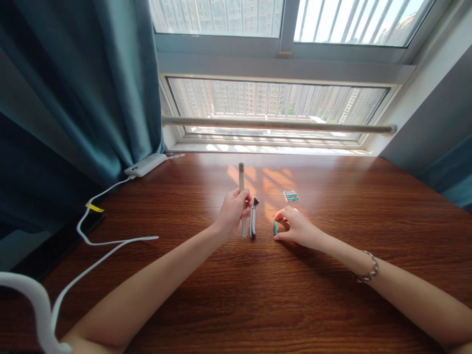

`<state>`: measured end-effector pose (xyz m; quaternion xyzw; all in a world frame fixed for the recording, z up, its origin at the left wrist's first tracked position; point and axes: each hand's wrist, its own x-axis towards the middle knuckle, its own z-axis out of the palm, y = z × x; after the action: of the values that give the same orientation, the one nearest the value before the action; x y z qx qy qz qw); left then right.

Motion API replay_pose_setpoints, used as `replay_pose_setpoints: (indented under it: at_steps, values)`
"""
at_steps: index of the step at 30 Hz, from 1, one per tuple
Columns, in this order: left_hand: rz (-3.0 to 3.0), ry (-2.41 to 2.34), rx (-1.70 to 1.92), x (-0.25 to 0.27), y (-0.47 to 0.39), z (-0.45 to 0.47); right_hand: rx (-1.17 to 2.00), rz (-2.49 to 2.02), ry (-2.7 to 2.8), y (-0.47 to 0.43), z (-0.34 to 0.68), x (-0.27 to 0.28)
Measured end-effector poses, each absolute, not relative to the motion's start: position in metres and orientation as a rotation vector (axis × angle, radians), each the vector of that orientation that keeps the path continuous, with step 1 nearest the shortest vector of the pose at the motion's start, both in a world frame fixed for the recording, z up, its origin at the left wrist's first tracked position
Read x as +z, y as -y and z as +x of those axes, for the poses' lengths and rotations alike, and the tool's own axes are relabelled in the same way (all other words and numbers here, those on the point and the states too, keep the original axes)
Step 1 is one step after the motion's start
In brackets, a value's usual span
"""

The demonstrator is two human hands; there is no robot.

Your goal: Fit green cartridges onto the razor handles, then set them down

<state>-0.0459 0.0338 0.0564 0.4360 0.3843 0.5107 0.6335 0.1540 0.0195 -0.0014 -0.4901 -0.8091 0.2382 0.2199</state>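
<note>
Ample bare tabletop separates right hand from right edge

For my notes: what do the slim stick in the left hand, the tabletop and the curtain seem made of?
Slim stick: probably plastic, pale and smooth, looking slightly translucent. Tabletop: wood or wood-look laminate, glossy; brown grain and a bright sheen show. Curtain: likely fabric with a soft sheen, hanging in folds.
</note>
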Motion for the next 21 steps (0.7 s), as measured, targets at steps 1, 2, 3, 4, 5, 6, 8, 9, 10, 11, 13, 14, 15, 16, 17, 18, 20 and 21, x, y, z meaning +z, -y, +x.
replay_pose_setpoints:
  at_steps: [1, 2, 3, 4, 5, 6, 8, 9, 10, 11, 13, 14, 15, 16, 17, 18, 20, 21]
  values:
    - [0.986, -0.888, 1.112, 0.053, -0.034, -0.044, 0.672, -1.351, 2.232, -0.020, 0.153, -0.001]
    - [0.978, -0.892, 1.063, 0.049, -0.034, -0.042, 0.684, -1.347, 2.224, -0.021, 0.152, 0.000]
    - [0.973, -0.895, 1.021, 0.046, -0.034, -0.040, 0.692, -1.348, 2.213, -0.022, 0.150, 0.003]
    - [0.967, -0.900, 0.982, 0.043, -0.033, -0.038, 0.691, -1.344, 2.198, -0.023, 0.148, 0.007]
    - [0.960, -0.900, 0.947, 0.041, -0.031, -0.037, 0.682, -1.326, 2.177, -0.023, 0.147, 0.012]
    - [0.951, -0.888, 0.914, 0.040, -0.030, -0.036, 0.665, -1.292, 2.151, -0.023, 0.145, 0.018]
    - [0.917, -0.821, 0.840, 0.039, -0.026, -0.035, 0.605, -1.169, 2.085, -0.022, 0.142, 0.030]
    - [0.891, -0.774, 0.791, 0.040, -0.024, -0.035, 0.577, -1.110, 2.052, -0.021, 0.141, 0.035]
    - [0.865, -0.724, 0.735, 0.041, -0.023, -0.035, 0.553, -1.065, 2.019, -0.019, 0.140, 0.039]
    - [0.840, -0.679, 0.680, 0.042, -0.022, -0.035, 0.538, -1.034, 1.992, -0.016, 0.140, 0.042]
    - [0.811, -0.617, 0.603, 0.045, -0.020, -0.034, 0.526, -0.994, 1.957, -0.012, 0.140, 0.045]
    - [0.805, -0.597, 0.582, 0.046, -0.019, -0.034, 0.526, -0.976, 1.948, -0.009, 0.140, 0.045]
    - [0.802, -0.586, 0.571, 0.046, -0.019, -0.034, 0.526, -0.960, 1.945, -0.008, 0.141, 0.044]
    - [0.800, -0.585, 0.565, 0.046, -0.018, -0.033, 0.527, -0.947, 1.946, -0.006, 0.142, 0.043]
    - [0.797, -0.589, 0.564, 0.046, -0.018, -0.033, 0.528, -0.937, 1.948, -0.006, 0.142, 0.042]
    - [0.792, -0.596, 0.568, 0.046, -0.017, -0.032, 0.532, -0.932, 1.950, -0.005, 0.143, 0.040]
    - [0.779, -0.603, 0.589, 0.044, -0.016, -0.031, 0.544, -0.929, 1.954, -0.005, 0.145, 0.037]
    - [0.773, -0.604, 0.602, 0.044, -0.016, -0.031, 0.549, -0.930, 1.954, -0.006, 0.145, 0.037]
